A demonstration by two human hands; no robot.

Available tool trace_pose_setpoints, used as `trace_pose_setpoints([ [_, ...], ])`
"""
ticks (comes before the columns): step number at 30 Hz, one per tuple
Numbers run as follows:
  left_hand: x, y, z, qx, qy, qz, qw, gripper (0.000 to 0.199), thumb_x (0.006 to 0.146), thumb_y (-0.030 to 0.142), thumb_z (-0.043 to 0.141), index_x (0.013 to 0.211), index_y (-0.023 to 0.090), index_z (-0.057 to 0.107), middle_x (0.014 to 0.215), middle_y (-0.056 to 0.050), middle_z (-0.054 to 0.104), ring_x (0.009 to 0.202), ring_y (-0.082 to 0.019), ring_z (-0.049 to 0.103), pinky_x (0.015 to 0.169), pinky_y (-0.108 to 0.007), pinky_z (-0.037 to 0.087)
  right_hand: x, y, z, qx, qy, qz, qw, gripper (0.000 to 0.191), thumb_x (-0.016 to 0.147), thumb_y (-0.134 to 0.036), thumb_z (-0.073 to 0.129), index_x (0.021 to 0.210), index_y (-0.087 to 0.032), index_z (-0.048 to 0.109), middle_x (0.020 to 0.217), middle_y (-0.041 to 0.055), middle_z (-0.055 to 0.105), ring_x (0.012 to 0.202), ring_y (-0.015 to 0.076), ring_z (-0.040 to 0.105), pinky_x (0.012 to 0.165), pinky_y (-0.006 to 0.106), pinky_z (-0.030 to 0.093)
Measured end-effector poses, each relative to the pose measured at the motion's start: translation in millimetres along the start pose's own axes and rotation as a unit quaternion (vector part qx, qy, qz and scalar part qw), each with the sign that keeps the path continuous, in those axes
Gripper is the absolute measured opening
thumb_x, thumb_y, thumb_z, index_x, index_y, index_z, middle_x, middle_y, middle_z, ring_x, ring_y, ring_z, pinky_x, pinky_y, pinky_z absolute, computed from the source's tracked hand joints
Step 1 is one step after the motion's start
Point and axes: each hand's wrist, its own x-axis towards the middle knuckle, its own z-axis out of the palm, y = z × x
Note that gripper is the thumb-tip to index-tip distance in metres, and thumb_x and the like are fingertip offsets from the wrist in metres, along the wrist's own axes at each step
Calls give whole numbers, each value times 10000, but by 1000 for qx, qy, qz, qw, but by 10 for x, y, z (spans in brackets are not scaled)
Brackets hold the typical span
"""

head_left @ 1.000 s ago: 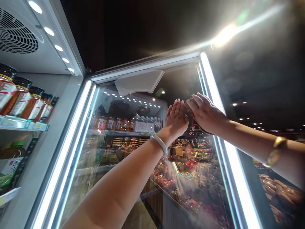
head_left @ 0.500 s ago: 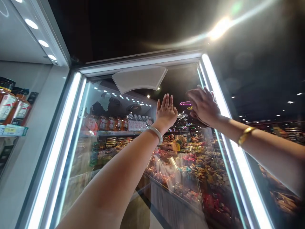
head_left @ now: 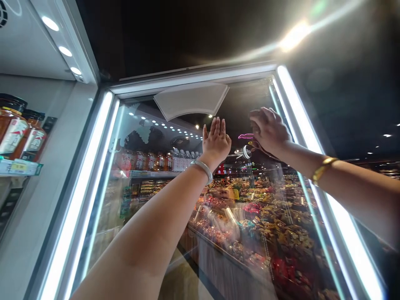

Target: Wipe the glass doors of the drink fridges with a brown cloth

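Note:
A lit glass panel [head_left: 246, 100] stands in front of me, framed by bright light strips. My left hand [head_left: 216, 139], with a pale bangle [head_left: 204, 171] on its wrist, lies flat at the glass, fingers stretched upward. It holds nothing. To its right my right hand [head_left: 269, 129] is raised at the glass near the right light strip [head_left: 303, 112]. Its fingers are loosely bent, with the thumb side apart, and I see nothing held. A gold bangle [head_left: 323, 170] circles that wrist. Above the left hand, a pale fan-shaped sheet [head_left: 192, 100] is at the top of the glass.
On the left, jars with black lids [head_left: 14, 129] stand on a shelf [head_left: 18, 167] with price tags. The left light strip [head_left: 84, 179] edges the panel. Store shelves, bottles and colourful packaged goods show in the glass, some as reflections.
The view has shifted slightly, so the panel sits further right. My left hand stays flat at the glass. My right hand, blurred before, is clearer and its fingers are more bent.

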Motion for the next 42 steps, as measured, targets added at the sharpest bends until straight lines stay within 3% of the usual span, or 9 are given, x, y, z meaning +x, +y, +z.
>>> trace_pose_setpoints([
  [6, -70, -92, 33, 17, 57, 42, 997, 648, 1038, 301, 166, 1652, 93, 188, 1745, -67, 170, 1625, -188, 67, 1337, -454, 4, 235, -745, 175, 39, -17, -40, 998, 507, 1030, -332, 376, 1498, -190, 508, 1650, 124, 367, 1532, 345, 314, 1225, 543, 378],
  [10, -212, -318, 2, 29, 67, 46, 996, 650, 1037, 297, 192, 1652, 87, 175, 1740, -73, 190, 1622, -189, 100, 1336, -448, 19, -92, -598, 34, 14, -47, -162, 986, 527, 999, -303, 449, 1514, -192, 482, 1671, 107, 345, 1544, 322, 299, 1247, 535, 339],
  [16, -209, -613, -87, 24, 61, 1, 998, 655, 1028, 285, 206, 1658, 110, 165, 1742, -72, 176, 1622, -204, 104, 1332, -490, 68, 328, -912, 220, 41, 10, -8, 999, 505, 990, -342, 437, 1470, -211, 522, 1578, 136, 465, 1464, 371, 389, 1159, 596, 407],
  [20, -260, -885, -135, 33, 62, -2, 997, 644, 1031, 294, 236, 1657, 150, 199, 1740, -56, 188, 1621, -204, 110, 1329, -496, 94, 337, -1485, 341, 55, -14, -78, 995, 504, 1002, -348, 431, 1478, -205, 518, 1618, 127, 422, 1490, 345, 364, 1175, 551, 407],
  [25, -448, -1212, -174, 43, 64, 4, 997, 655, 1020, 269, 263, 1654, 121, 191, 1733, -77, 208, 1617, -214, 144, 1326, -505, 125, -79, -1254, 251, 30, -25, -231, 972, 479, 996, -339, 492, 1468, -267, 535, 1658, 70, 379, 1507, 306, 360, 1214, 556, 351],
  [29, -502, -1360, -178, 42, 66, 10, 997, 643, 1019, 253, 259, 1652, 146, 219, 1731, -60, 222, 1613, -212, 165, 1328, -503, 119, 173, -1176, 332, 40, 9, -132, 990, 475, 982, -314, 504, 1452, -270, 550, 1590, 91, 467, 1445, 348, 423, 1170, 609, 379],
  [33, -490, -1444, -186, 45, 70, 12, 996, 646, 1014, 243, 282, 1646, 119, 232, 1729, -77, 226, 1612, -222, 170, 1332, -497, 110, 511, -1740, 485, 55, 12, -47, 997, 503, 1006, -356, 447, 1486, -216, 509, 1590, 138, 445, 1451, 389, 397, 1115, 602, 433],
  [37, -546, -1582, -203, 45, 66, 5, 997, 643, 1018, 249, 286, 1643, 107, 232, 1730, -83, 217, 1616, -223, 150, 1333, -500, 90, 250, -2026, 484, 51, -16, -148, 988, 499, 1007, -359, 454, 1481, -215, 518, 1637, 119, 390, 1487, 354, 365, 1175, 561, 392],
  [42, -660, -1775, -243, 35, 75, 0, 997, 655, 1016, 256, 293, 1653, 132, 204, 1730, -82, 225, 1614, -233, 159, 1330, -506, 94, 25, -1715, 410, 40, -27, -269, 962, 487, 1010, -378, 454, 1485, -284, 507, 1650, 71, 382, 1494, 313, 355, 1207, 558, 346],
])
